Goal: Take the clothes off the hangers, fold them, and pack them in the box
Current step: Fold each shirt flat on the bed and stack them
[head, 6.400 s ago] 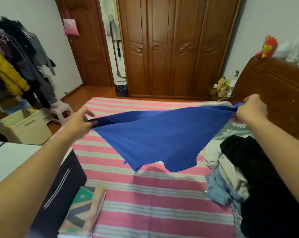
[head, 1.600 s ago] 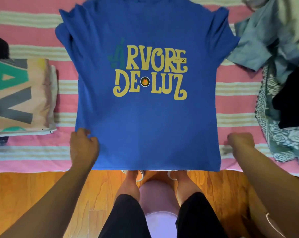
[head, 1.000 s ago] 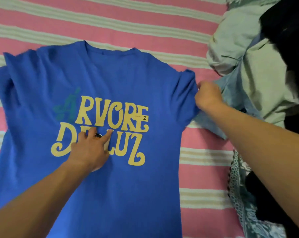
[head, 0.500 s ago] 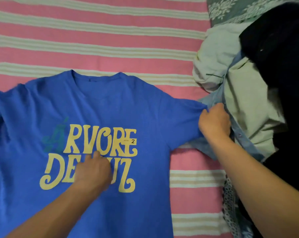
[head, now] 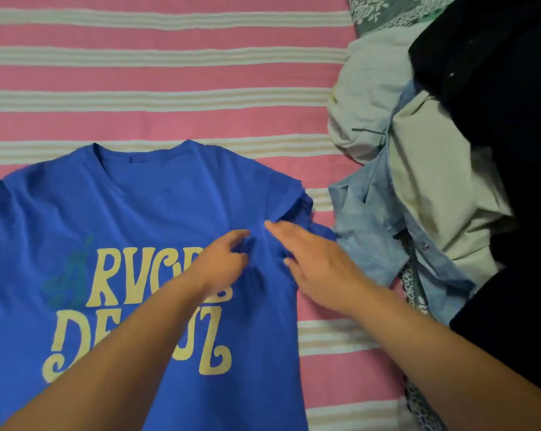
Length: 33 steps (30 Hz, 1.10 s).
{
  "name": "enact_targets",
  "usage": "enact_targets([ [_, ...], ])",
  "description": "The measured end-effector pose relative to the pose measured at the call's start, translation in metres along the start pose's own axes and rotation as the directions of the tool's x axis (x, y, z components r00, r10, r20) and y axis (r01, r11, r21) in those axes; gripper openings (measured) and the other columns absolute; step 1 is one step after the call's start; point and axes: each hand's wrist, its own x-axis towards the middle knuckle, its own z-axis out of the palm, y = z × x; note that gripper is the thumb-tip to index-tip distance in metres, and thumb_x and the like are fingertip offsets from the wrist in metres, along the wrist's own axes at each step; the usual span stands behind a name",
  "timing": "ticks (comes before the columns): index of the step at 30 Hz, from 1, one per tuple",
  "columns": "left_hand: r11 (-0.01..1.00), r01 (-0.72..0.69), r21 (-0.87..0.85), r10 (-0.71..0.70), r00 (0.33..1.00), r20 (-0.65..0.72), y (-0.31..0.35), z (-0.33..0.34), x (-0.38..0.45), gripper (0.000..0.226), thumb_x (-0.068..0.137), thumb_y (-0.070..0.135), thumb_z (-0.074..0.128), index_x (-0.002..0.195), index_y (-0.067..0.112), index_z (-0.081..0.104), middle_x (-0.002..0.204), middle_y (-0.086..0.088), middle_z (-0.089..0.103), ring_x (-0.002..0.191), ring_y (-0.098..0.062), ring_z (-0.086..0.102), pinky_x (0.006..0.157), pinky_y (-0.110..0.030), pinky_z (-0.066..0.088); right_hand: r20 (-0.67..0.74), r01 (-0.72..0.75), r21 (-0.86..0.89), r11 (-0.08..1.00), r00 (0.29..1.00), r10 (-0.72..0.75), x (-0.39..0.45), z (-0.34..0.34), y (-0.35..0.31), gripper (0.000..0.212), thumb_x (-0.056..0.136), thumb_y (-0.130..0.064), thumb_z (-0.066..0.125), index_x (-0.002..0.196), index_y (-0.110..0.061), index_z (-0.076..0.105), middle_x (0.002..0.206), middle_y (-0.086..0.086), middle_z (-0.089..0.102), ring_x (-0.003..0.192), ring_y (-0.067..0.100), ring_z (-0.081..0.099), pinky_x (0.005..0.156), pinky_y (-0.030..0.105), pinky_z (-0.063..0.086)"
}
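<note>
From my remote seat, the far left of the view is filled by 1 blue T-shirt (head: 132, 213), lying flat and print-up on the pink-and-white striped bed cover (head: 169, 76), collar toward the far edge. Its yellow lettering reads in part "RVO" on the top line and "DE" and "Z" on the lower line; my forearms cover the rest. A faint green figure sits just left of the "R".

My left hand (head: 222, 262) rests on the chest of the shirt over the print, its fingers bent and apparently pinching a small ridge of blue cloth near the right armpit, though I cannot be sure the grip has actually closed on it. Just beside it, my right hand (head: 312, 259) lies with its fingers straight and released, pressing flat on the shirt at the base of the right sleeve, which is bunched and folded back on itself.

Right of the shirt is a loose pile: 1 light blue buttoned shirt (head: 372, 219) touching the blue sleeve, 1 pale grey-green garment (head: 424, 169) on top of it, and 1 black garment (head: 496, 88) at the far right. A grey floral-patterned cloth (head: 384, 10) shows at the top edge. No box is in view.
</note>
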Motion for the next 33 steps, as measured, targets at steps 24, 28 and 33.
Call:
enact_targets([
  [24, 0.868, -0.227, 0.442, 0.422, 0.806, -0.415, 0.037, -0.026, 0.043, 0.009, 0.095, 0.010, 0.047, 0.091, 0.014, 0.054, 0.089, 0.000, 0.058, 0.082, -0.029, 0.057, 0.069, -0.048, 0.052, -0.514, -0.295, 0.094, 0.951, 0.804, 0.300, -0.025, 0.010, -0.019, 0.034, 0.094, -0.006, 0.058, 0.124, -0.020, 0.054, 0.114, 0.004, 0.063, 0.096, 0.031, 0.061, 0.075, 0.043, 0.051],
  [28, 0.899, -0.365, 0.241, 0.435, 0.805, -0.404, 0.065, -0.028, 0.032, 0.006, 0.094, 0.016, 0.050, 0.090, 0.020, 0.052, 0.086, 0.008, 0.061, 0.080, -0.021, 0.059, 0.067, -0.038, 0.051, -0.362, -0.053, -0.296, 0.954, 0.930, -0.061, -0.066, 0.012, -0.002, 0.068, 0.078, 0.009, 0.068, 0.134, -0.026, 0.052, 0.099, 0.001, 0.052, 0.060, 0.029, 0.056, 0.047, 0.038, 0.047],
  [33, 0.868, -0.486, 0.102, 0.496, 0.836, -0.234, 0.133, -0.013, 0.023, 0.006, 0.090, 0.014, 0.054, 0.087, 0.011, 0.049, 0.079, -0.003, 0.059, 0.066, -0.028, 0.067, 0.061, -0.041, 0.054, -0.282, -0.220, -0.215, 0.952, 0.947, 0.155, -0.061, 0.000, 0.014, 0.052, 0.088, 0.001, 0.059, 0.134, -0.023, 0.055, 0.109, -0.001, 0.046, 0.074, 0.032, 0.060, 0.063, 0.045, 0.052],
])
